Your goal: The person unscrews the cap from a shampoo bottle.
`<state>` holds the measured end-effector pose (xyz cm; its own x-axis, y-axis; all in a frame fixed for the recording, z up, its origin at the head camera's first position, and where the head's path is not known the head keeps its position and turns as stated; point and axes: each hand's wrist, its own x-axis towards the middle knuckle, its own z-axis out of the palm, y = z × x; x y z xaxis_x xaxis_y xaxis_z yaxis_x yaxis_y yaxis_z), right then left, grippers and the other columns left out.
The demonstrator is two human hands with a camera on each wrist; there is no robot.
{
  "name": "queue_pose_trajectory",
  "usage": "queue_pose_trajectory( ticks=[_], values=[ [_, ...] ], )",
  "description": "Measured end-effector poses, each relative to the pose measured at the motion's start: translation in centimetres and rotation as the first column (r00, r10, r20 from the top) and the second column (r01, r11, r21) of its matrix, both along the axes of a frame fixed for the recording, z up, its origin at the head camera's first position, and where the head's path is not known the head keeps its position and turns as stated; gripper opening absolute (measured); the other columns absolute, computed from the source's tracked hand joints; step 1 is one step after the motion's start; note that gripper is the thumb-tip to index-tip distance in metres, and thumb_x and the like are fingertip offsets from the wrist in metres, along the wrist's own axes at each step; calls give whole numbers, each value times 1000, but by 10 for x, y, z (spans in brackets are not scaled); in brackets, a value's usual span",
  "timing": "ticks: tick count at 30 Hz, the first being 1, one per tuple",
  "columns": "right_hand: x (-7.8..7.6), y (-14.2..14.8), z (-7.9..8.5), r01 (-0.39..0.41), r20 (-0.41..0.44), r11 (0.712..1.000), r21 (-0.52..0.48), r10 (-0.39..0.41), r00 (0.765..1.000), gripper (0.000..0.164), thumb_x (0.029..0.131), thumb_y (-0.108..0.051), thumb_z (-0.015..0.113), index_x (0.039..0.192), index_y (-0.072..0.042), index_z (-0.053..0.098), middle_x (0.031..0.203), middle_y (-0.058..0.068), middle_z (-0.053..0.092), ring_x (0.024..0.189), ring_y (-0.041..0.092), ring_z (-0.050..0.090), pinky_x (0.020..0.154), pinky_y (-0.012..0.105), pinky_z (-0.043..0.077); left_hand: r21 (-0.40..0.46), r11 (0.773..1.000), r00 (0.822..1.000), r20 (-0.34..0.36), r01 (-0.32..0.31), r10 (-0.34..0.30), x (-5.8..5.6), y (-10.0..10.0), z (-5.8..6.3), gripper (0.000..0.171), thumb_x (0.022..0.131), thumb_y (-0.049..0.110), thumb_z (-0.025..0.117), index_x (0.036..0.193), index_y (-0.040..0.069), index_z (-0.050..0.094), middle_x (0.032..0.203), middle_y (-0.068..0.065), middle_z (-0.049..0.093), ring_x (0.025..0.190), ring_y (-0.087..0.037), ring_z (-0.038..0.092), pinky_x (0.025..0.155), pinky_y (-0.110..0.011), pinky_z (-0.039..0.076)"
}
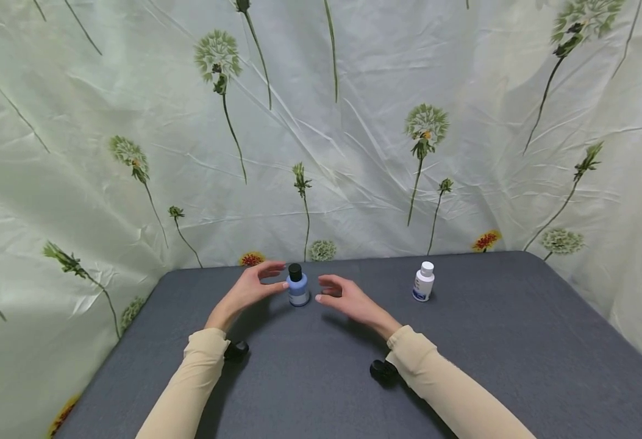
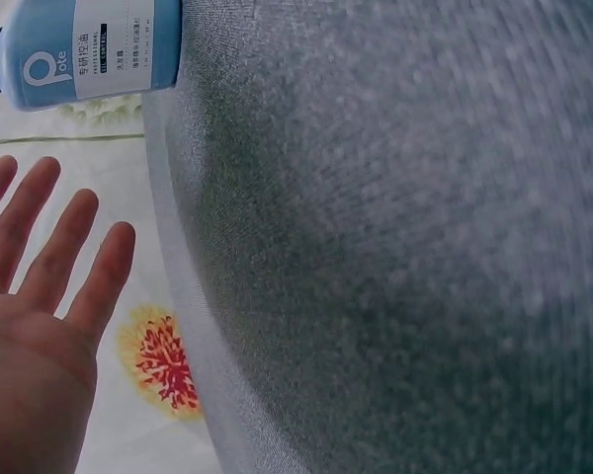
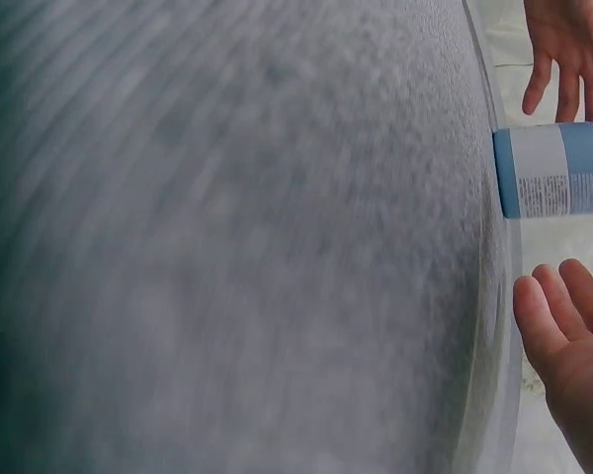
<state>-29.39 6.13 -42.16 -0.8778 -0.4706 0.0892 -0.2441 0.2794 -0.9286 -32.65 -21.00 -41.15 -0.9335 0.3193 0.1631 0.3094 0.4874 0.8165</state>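
Blue plastic bottle with black cap [image 1: 298, 291] stands upright on the grey cloth-covered table [image 1: 310, 378], between your left hand [image 1: 252, 288] and right hand [image 1: 352, 300] — both relaxed, grasping nothing; left-thumb contact unconfirmed — step judged an approach, next move calling for even closing

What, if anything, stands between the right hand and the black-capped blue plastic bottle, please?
Nothing visible: an open gap separates the right hand from the blue bottle; the white cylindrical bottle stands outside it.
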Motion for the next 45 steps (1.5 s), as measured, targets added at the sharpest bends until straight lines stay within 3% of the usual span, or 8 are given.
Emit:
queue_pose_trajectory(
  ticks=[17,20,31,36,40,45],
  values=[
    [-9,-20,-4,14,27,999,-53,-12,1000,52,97,-17,63,144,-1,46,144,19,48,128,37,50,102,49,42,41,999,1000,7,11,-11,0,10,8,55,86,32,78,135,12,59,134,-4,59,126,-30,53,98,-51,45],
    [-10,-23,-4,1,40,998,-61,2,999,53,97,-17,63,144,-1,45,144,19,47,128,37,49,102,49,42,43,999,1000,-3,16,-16,1,13,10,52,87,33,77,133,15,60,133,-5,59,125,-29,53,97,-50,46],
    [-14,-35,-7,-31,76,989,-143,42,996,57,94,-10,65,146,0,42,141,19,51,128,34,50,99,44,45,65,997,999,-20,42,-41,3,21,20,41,90,24,75,127,10,64,124,-9,64,112,-29,61,85,-43,53],
    [-16,-39,-6,-35,88,985,-169,50,995,55,94,-4,65,144,0,44,139,19,53,126,33,52,96,40,48,72,997,999,-8,39,-39,-1,20,16,42,89,23,76,127,7,65,121,-9,65,104,-30,65,79,-40,54],
    [-18,-41,-6,-28,107,985,-172,47,993,55,93,-4,65,144,-1,45,138,19,54,126,32,52,97,41,47,82,996,1000,7,20,-21,-1,20,15,38,88,25,77,123,13,67,119,-7,66,104,-27,65,77,-41,53],
    [-22,-45,-9,-10,103,986,-165,28,994,55,92,-5,67,143,1,47,134,20,56,124,33,54,95,41,49,113,994,999,28,12,-16,-1,20,14,38,87,24,78,122,12,68,118,-6,67,108,-25,63,81,-43,51]
  ],
)
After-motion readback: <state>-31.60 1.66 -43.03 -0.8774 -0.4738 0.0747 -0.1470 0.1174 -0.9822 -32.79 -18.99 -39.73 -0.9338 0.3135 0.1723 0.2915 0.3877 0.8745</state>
